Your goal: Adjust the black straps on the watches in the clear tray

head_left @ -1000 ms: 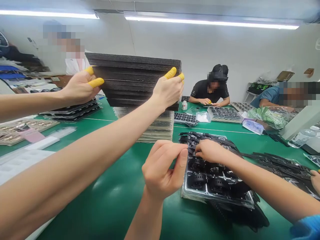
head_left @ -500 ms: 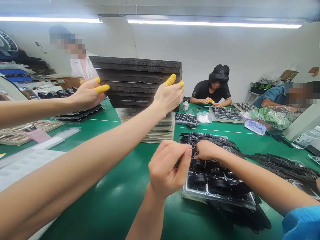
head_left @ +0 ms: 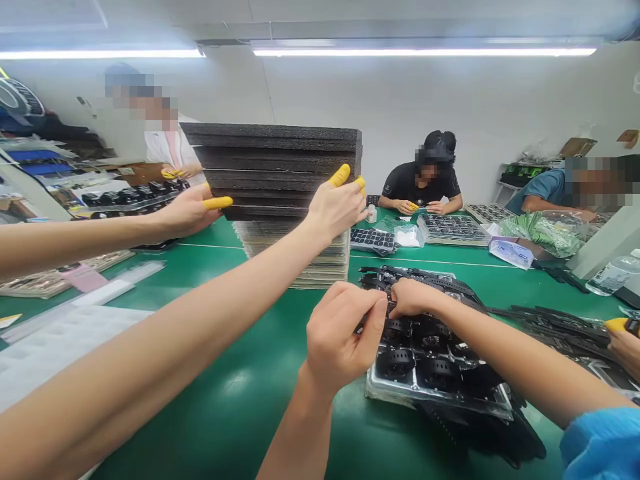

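Together, left hand (head_left: 340, 333) and right hand (head_left: 413, 297) pinch black part (head_left: 389, 309) above tray (head_left: 440, 395).

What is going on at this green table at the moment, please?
The camera wearer's left hand and right hand pinch a small black part over a clear tray of similar black parts. A co-worker's hands, yellow caps on the fingertips, are at the sides of a tall stack of dark foam sheets standing on the table. Other people sit working across it.
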A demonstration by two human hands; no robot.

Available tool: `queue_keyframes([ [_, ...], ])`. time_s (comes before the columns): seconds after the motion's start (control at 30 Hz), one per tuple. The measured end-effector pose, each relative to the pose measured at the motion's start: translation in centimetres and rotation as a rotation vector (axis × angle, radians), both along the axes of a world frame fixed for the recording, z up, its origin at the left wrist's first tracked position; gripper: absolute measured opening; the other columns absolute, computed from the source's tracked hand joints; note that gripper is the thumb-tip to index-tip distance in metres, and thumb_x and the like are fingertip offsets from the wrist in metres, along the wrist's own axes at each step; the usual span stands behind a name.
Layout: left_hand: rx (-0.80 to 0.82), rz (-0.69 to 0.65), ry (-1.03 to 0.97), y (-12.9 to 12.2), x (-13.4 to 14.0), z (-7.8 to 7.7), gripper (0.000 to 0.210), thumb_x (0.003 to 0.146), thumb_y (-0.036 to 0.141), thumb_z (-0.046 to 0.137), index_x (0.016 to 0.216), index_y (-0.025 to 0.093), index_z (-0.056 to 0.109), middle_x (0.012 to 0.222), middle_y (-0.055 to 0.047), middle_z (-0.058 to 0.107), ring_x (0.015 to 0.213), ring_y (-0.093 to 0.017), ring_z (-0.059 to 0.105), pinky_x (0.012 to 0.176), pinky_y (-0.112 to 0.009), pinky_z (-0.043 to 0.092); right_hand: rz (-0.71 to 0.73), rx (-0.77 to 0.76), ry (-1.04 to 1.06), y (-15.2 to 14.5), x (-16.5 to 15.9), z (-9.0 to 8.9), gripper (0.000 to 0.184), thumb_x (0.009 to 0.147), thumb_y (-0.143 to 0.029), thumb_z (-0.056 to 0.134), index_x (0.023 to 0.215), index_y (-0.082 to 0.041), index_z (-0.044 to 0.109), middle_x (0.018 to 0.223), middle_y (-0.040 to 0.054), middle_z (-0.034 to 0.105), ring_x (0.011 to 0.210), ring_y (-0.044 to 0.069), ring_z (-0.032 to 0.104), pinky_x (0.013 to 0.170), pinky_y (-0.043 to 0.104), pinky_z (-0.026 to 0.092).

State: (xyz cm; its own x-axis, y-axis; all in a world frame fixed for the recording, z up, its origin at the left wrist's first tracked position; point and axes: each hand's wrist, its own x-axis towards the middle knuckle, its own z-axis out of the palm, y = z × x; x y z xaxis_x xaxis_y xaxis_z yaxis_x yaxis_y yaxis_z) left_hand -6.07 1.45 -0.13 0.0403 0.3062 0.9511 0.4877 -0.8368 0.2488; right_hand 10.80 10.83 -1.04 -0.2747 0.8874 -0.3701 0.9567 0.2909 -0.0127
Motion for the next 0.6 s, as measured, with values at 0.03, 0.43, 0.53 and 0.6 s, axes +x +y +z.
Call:
queue_keyframes([
  [0.03,-0.002,-0.005,-0.001,0.0,0.0,0.0,0.016,0.097,0.025,0.063,0.103,0.036,0.072,0.075,0.01,0.07,0.078,-0.016,0.077,0.058,-0.03,0.063,-0.003,0.024,0.038,-0.2,0.3,0.1,0.023,0.095,-0.037,0.071,0.104,-0.016,0.07,0.104,0.0055,0.072,0.092,0.021,0.07,0.083,0.039,0.057],
  [0.43,-0.274,-0.141,-0.424,2.8,-0.1,-1.5,0.014,0.098,0.037,0.063,0.101,0.032,0.076,0.089,0.002,0.074,0.083,-0.019,0.071,0.077,-0.037,0.06,-0.251,0.116,1.491,-6.9,4.3,3.1,0.032,0.091,-0.052,0.067,0.088,-0.022,0.057,0.077,-0.0024,0.057,0.071,0.015,0.051,0.065,0.027,0.041],
  [0.53,-0.583,-0.48,-0.473,3.5,2.1,-2.2,0.029,0.096,0.052,0.062,0.109,0.031,0.078,0.1,-0.004,0.078,0.092,-0.023,0.073,0.074,-0.036,0.061,-0.269,-0.259,1.861,-9.3,3.4,1.9,0.038,0.086,-0.055,0.075,0.086,-0.019,0.062,0.077,-0.0009,0.058,0.067,0.014,0.051,0.064,0.026,0.042],
  [0.6,-0.805,-0.74,-0.404,3.2,3.6,-2.5,0.037,0.095,0.058,0.06,0.106,0.028,0.079,0.092,-0.007,0.077,0.085,-0.025,0.074,0.066,-0.035,0.06,-0.286,-0.412,1.968,-10.6,2.6,0.9,0.04,0.082,-0.054,0.08,0.082,-0.017,0.065,0.072,-0.0008,0.057,0.06,0.011,0.049,0.06,0.025,0.04],
])
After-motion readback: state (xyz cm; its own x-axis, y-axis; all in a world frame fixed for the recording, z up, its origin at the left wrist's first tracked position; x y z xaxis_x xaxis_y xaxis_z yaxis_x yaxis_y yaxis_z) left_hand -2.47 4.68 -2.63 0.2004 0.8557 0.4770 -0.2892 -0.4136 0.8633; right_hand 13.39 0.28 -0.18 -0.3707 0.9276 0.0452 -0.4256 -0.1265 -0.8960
